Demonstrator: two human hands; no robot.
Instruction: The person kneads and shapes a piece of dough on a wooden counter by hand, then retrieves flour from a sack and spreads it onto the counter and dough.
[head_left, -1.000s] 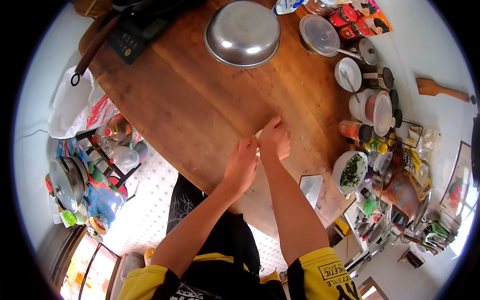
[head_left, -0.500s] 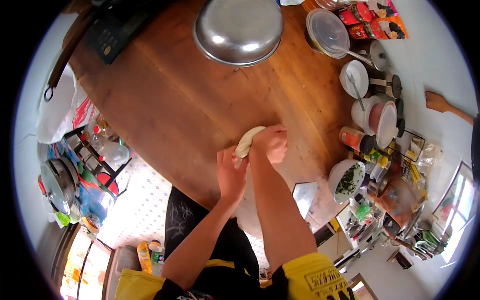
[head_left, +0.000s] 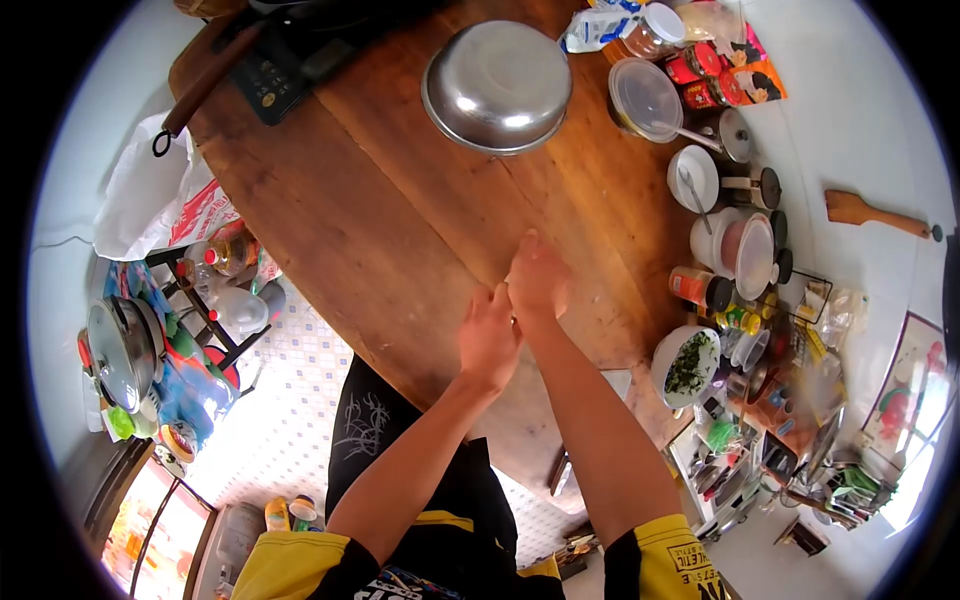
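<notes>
Nearest you, past your sleeves, a dark handle lies by the near edge of the tabletop, on the inner side of your right forearm. On that forearm's outer side a flat, shiny slab shows in part; whether handle and slab are one thing, you cannot tell.

Your hands meet farther in from that edge: the left hand nearer you, the right hand just beyond it, the two touching or nearly so. The work looks like pressing dough, which most likely sits under and between your palms; they cover it, so its place is a judgement. To do this well, lean through the heels of your hands, press evenly, and turn the dough between presses so that no side is left thick. Mind the slab so near your forearm.

As for the grip, your left fingers are bent inward and your right fingers curl down and away, a little blurred; neither hand is spread wide. You cannot tell whether either pinches the dough or only bears on it.

By the right edge, a white bowl holds chopped greens. Well beyond your hands, an upturned metal bowl rests toward the far edge, and a black hob stands at the far left.
</notes>
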